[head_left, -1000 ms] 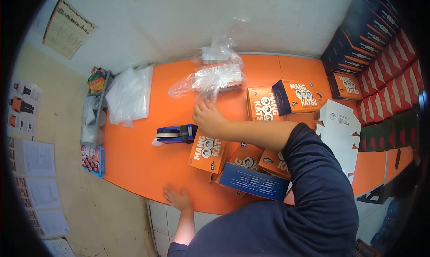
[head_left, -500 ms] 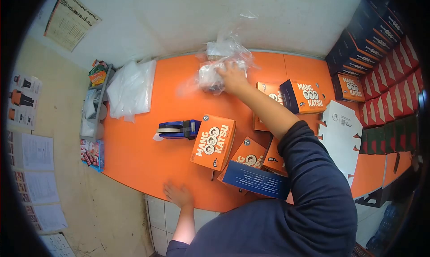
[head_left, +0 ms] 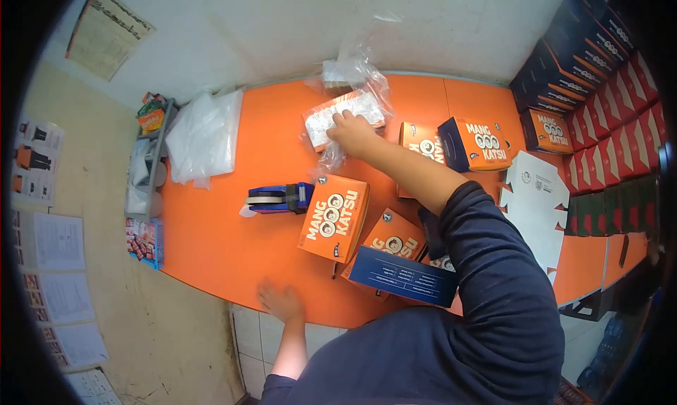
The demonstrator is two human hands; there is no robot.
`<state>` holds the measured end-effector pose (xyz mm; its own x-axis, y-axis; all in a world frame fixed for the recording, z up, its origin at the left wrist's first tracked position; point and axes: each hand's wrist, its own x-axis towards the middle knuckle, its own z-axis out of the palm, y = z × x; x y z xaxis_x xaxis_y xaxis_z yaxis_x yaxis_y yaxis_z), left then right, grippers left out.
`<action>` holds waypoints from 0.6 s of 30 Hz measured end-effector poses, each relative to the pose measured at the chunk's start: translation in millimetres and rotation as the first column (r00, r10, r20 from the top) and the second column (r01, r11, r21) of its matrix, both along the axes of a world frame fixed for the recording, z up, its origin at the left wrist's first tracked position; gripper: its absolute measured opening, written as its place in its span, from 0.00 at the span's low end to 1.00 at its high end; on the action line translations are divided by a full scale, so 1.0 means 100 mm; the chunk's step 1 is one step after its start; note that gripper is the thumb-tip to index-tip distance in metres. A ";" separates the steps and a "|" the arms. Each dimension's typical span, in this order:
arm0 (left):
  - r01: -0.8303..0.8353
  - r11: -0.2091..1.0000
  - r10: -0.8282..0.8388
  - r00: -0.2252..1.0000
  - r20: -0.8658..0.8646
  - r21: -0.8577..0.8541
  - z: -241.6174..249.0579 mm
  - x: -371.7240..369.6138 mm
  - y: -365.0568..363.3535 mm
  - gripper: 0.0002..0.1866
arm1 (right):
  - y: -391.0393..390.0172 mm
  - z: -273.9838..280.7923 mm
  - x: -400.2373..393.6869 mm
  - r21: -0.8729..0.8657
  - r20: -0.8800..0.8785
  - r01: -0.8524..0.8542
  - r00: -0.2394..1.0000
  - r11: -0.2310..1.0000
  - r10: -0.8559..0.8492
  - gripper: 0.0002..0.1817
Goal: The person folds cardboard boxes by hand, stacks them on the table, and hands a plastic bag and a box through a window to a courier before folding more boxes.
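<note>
My right hand (head_left: pixel 350 133) reaches to the back of the orange table (head_left: pixel 275 130) and touches a stack of printed sheets or cards (head_left: pixel 323 123) in clear plastic wrap (head_left: pixel 360 70). Its fingers are bent over the top; whether they grip is unclear. My left hand (head_left: pixel 282 303) rests at the front edge, fingers spread, holding nothing. A blue tape dispenser (head_left: pixel 282 198) stands beside an orange printed box (head_left: pixel 333 218). More orange boxes lie near my right arm, one with a dark blue panel (head_left: pixel 405 274) facing up.
Clear plastic bags (head_left: pixel 204 137) lie at the left, near a grey rack (head_left: pixel 151 165) and a blue basket (head_left: pixel 146 243). A flat white carton (head_left: pixel 534 200) lies at the right. Dark blue boxes (head_left: pixel 557 70) and red cartons (head_left: pixel 613 144) are stacked beyond.
The plastic around the stack has shifted, showing more of its printed orange and white top. My right hand has moved slightly left and down. My left hand stays at the front edge.
</note>
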<state>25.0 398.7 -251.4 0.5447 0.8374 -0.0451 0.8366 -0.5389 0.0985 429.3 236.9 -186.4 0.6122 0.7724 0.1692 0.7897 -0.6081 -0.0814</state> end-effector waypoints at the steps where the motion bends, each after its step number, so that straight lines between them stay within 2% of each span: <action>1: 0.003 1.000 -0.003 1.000 -0.001 0.002 0.01 0.01 0.00 0.33 | -0.02 0.10 0.05 -0.010 -0.027 -0.009 1.000 1.000 0.009 0.10; 3: -0.003 1.000 0.003 1.000 0.007 0.005 0.02 0.00 0.00 0.34 | -0.02 0.32 0.08 -0.011 -0.031 -0.058 0.998 0.998 0.058 0.11; 6: -0.031 0.994 0.042 0.994 0.103 -0.107 0.04 -0.02 0.07 0.31 | -0.06 0.72 0.01 -0.005 0.039 -0.171 0.984 0.985 0.171 0.14; 7: -0.003 0.978 0.074 0.939 0.337 -0.209 0.05 0.01 0.13 0.30 | -0.09 0.87 -0.06 -0.004 0.063 -0.200 0.978 0.980 0.199 0.14; 8: 0.055 0.953 0.122 0.831 0.543 -0.299 0.09 0.07 0.20 0.29 | -0.15 1.03 -0.14 -0.006 0.083 -0.225 0.971 0.974 0.225 0.15; 9: 0.132 0.917 0.193 0.676 0.711 -0.376 0.14 0.16 0.22 0.29 | -0.25 1.20 -0.21 0.076 0.143 -0.296 0.948 0.952 0.283 0.13; 10: 0.306 0.849 0.229 0.522 0.822 -0.431 0.40 0.35 0.14 0.27 | -0.35 1.45 -0.34 0.072 0.131 -0.340 0.935 0.938 0.329 0.12; 11: 0.477 0.764 0.293 0.344 0.892 -0.435 0.81 0.58 0.04 0.26 | -0.46 1.75 -0.54 0.063 0.120 -0.387 0.918 0.920 0.378 0.11; 13: 0.698 0.464 0.407 0.379 0.831 -0.545 1.43 0.84 0.01 0.29 | -0.66 2.30 -1.01 0.103 0.050 -0.444 0.896 0.890 0.441 0.10; 14: 0.804 0.100 0.507 0.466 0.725 -0.586 1.52 0.97 0.09 0.33 | -0.76 2.51 -1.26 0.159 -0.010 -0.446 0.891 0.881 0.453 0.10; 15: 0.808 -0.275 0.539 0.579 0.612 -0.522 1.59 1.04 0.17 0.38 | -0.85 2.64 -1.44 0.127 0.088 -0.547 0.837 0.827 0.540 0.08; 16: 0.738 -0.535 0.523 0.671 0.526 -0.411 1.55 1.12 0.17 0.47 | -0.93 2.75 -1.61 0.093 0.178 -0.636 0.768 0.766 0.616 0.07; 18: 0.864 -0.297 0.583 0.501 0.640 -0.406 2.13 1.11 -0.33 0.48 | -1.06 3.01 -1.95 -0.041 0.251 -0.742 0.641 0.669 0.725 0.04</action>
<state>136.1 365.6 -38.5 0.9987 0.0347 0.0378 -0.0512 0.7219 0.6901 233.8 131.1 114.9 -0.2141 0.9340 0.2861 0.9732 0.1788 0.1446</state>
